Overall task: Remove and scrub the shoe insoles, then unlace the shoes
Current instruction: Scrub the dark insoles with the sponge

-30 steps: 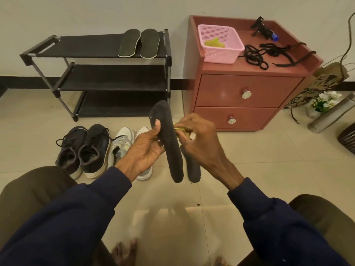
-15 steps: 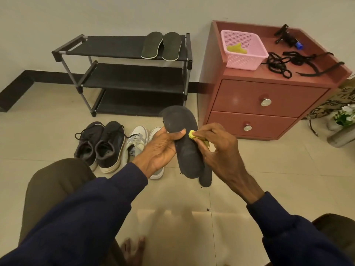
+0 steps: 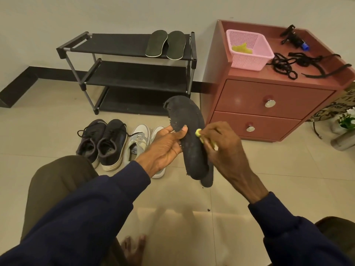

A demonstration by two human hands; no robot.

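The left hand (image 3: 167, 145) grips a black insole (image 3: 190, 135) upright, thumb across it; the right hand (image 3: 223, 148) pinches a yellow sponge (image 3: 198, 133) against it.

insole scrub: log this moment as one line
step: scrub | left hand: grips black insole | right hand: holds yellow scrubber on it | black shoes: laced

Home entryway: shoe rack (image 3: 134, 77), bedside cabinet (image 3: 269, 104), tiled floor (image 3: 48, 135).
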